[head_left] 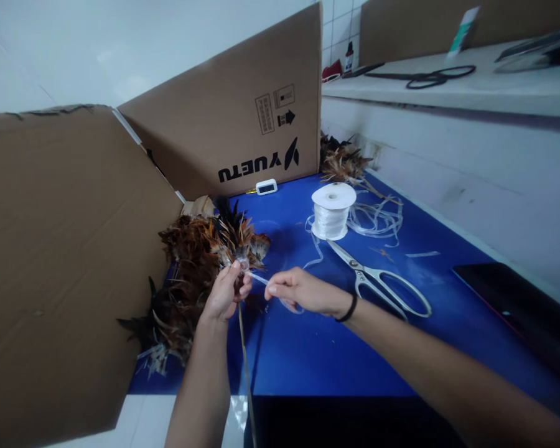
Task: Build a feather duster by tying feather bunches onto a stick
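Observation:
My left hand (226, 290) is closed round the base of a feather bunch (238, 233), brown and black, where it meets a thin stick (244, 348). The stick slants down toward the front edge of the blue table. Pale ribbon (256, 277) runs taut from the bunch's base to my right hand (303, 290), whose fingers pinch it. A loose tail of the ribbon hangs under that hand. To the right lie large metal scissors (378, 280), their blade tips near a white ribbon spool (331, 211). More feathers (182, 292) are heaped left of my left hand.
Cardboard panels (242, 112) stand at the left and back. A small white display device (266, 186) sits before them. Tangled ribbon (378, 214) and another feather bunch (343, 160) lie behind the scissors. A black flat case (508, 305) rests at right, below a shelf (494, 81) holding dark scissors.

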Available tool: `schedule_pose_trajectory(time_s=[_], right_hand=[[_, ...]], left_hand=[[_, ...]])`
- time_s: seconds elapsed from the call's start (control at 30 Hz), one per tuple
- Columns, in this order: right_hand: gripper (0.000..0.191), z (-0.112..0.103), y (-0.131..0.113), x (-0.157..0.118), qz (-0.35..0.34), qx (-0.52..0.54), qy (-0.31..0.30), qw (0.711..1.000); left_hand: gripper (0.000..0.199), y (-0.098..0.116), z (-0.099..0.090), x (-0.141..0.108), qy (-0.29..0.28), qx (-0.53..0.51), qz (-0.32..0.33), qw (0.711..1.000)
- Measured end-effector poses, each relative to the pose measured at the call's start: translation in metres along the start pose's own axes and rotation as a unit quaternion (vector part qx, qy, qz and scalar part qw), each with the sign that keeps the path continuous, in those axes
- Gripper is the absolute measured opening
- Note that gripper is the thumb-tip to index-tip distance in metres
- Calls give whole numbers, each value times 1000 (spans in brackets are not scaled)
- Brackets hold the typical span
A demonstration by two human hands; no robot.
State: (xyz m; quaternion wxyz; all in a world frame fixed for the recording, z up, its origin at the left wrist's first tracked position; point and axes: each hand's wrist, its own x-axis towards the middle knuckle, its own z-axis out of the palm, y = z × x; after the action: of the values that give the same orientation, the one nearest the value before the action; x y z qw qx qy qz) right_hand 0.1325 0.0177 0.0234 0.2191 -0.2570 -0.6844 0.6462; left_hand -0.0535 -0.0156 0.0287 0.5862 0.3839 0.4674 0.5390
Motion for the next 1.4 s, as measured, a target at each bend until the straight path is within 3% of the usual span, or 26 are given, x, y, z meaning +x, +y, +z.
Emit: schedule_pose_trajectory(time_s=[0.13, 0.2, 0.33, 0.43, 0.53, 0.63, 0.8, 1.0, 1.17, 1.3, 1.4], right_hand=[[19, -21, -7, -6, -72, -86, 96, 989], [19, -24, -6, -6, -89, -49, 114, 988], [21, -24, 0, -1, 4, 129, 92, 987], [20, -25, 0, 2, 36, 157, 131, 978], [20, -25, -6, 3, 13, 89, 173, 981], [20, -20, -16, -1, -64, -44, 207, 975], [24, -8, -30, -14, -111, -204, 203, 951], [26, -1, -26, -29, -112, -261, 195, 939], [28, -9, -20, -34, -108, -279, 202, 933], [28, -22, -32, -33, -144, -395, 198, 885], [26, -29, -55, -29, -181, -541, 178, 802]], left_hand=[[36, -1, 1, 0, -17, 1, -14, 1000], [36, -1, 2, 0, -25, -8, -20, 999], [34, 0, 2, 0, -44, -23, -36, 998], [34, -2, 3, 2, -42, -28, -43, 998], [36, -7, 5, 4, -16, -6, -31, 999], [39, -11, 6, 4, 10, 25, -6, 1000], [44, -9, 7, 3, 2, 39, -15, 999], [39, -7, 7, 2, 2, -6, -10, 1000], [42, -12, 9, 3, 0, 50, -6, 999], [45, -16, 14, 2, 19, 153, 6, 988], [45, -22, 19, 0, 16, 222, 12, 975]])
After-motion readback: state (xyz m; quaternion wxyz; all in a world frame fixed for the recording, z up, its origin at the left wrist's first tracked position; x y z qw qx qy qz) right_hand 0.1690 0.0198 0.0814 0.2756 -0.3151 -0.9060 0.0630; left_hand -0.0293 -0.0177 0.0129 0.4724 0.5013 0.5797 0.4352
